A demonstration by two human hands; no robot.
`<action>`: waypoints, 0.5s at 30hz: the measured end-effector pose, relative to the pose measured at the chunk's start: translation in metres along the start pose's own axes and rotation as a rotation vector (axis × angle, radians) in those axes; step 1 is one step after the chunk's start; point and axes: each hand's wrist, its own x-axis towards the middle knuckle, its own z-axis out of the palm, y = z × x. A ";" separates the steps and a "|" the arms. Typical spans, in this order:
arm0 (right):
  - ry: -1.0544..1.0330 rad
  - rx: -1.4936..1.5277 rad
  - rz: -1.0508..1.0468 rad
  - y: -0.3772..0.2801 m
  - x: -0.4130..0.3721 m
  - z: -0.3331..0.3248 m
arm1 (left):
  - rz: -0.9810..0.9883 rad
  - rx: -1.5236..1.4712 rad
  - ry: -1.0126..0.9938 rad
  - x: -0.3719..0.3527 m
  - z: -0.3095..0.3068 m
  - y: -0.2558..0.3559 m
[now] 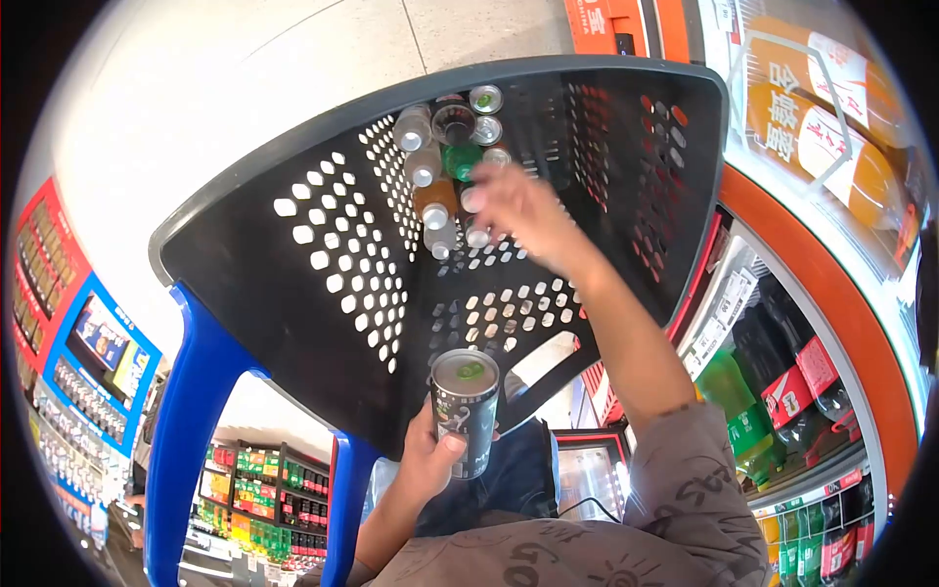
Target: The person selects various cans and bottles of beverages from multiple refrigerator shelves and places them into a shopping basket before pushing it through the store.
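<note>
A dark cylindrical metal can (466, 421) is held upright in the closed grip of the left hand (425, 470), at the near rim of the black perforated plastic basket (323, 254). The right hand (518, 205) is seen among the clear capped bottles (435, 201) inside; its grip is blurred and cannot be told.

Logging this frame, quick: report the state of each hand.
Left hand: closed around a dark can.
Right hand: among bottles in the basket, blurred; grip cannot be told.

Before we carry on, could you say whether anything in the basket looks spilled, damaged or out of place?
Nothing stands out. The bottles and cans sit bunched at the far end of the basket, tops up, with no spill visible. The can in the left hand is upright and undented.
</note>
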 end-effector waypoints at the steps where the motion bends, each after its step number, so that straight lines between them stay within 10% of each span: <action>1: -0.182 0.101 0.121 -0.027 -0.034 0.015 | 0.003 0.005 -0.005 -0.001 0.000 -0.001; 4: -0.559 0.211 0.021 -0.027 -0.102 0.038 | -0.027 0.063 0.003 -0.003 0.001 -0.008; 15: 0.113 -0.266 -0.239 -0.035 -0.113 0.005 | 0.084 0.352 0.020 0.001 0.023 -0.016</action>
